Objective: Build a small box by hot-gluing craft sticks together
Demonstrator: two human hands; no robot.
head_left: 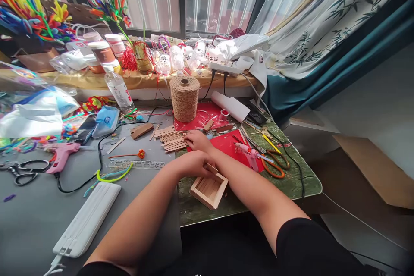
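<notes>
A small open box built of wooden craft sticks (210, 187) sits tilted near the table's front edge. My left hand (196, 164) is closed on its far rim, where a short bit of wood shows at the fingers; the fingertips are partly hidden. Reaching past it, my right hand (199, 140) has its fingers curled down on the right end of a loose pile of wooden craft sticks (171, 138). Which stick the fingers pinch is too small to make out. My left forearm crosses in front of my right hand's wrist area.
Behind the sticks stands a large twine spool (185, 99). A pink glue gun (249, 155) and orange-handled scissors (274, 166) lie right; another glue gun (63, 155), black scissors (27, 170) and a white power strip (87, 220) lie left. A water bottle (119, 90) stands behind.
</notes>
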